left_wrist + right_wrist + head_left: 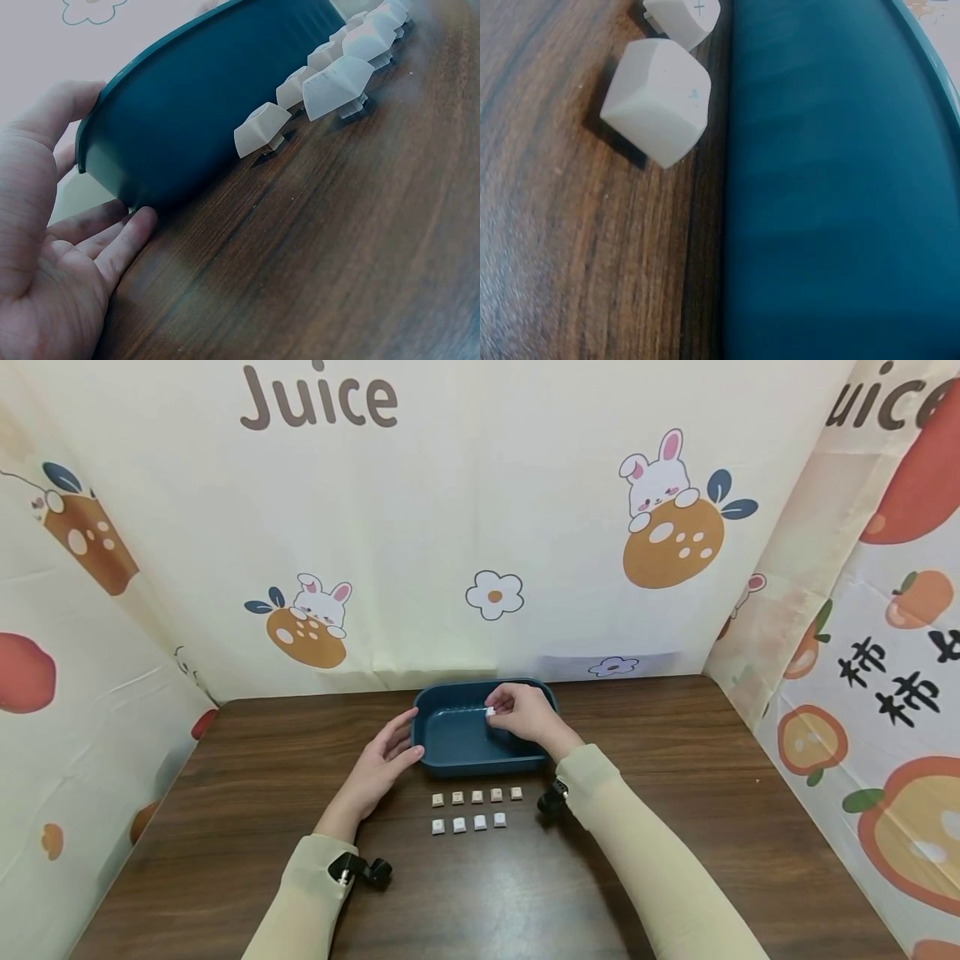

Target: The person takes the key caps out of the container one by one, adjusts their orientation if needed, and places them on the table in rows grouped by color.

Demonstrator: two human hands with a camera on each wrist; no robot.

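A dark teal tray (480, 767) stands at the back of the table. Over its right half, my right hand (525, 710) pinches a small white keycap (491, 712) between thumb and fingertips. My left hand (382, 760) rests against the tray's left end, its thumb and fingers fairly straight and touching the wall and rim. In front of the tray sit several keycaps in two rows: a beige back row (477, 797) and a whiter front row (480, 822). In the right wrist view, a beige keycap (660, 101) lies beside the tray's near wall; the hand is out of that view.
The brown wood-grain table (285, 777) extends on both sides of the tray. A printed curtain (420, 527) hangs right behind the tray, with more printed cloth (862, 735) at the right. A small dark camera (553, 800) on the right wrist hangs near the back row's right end.
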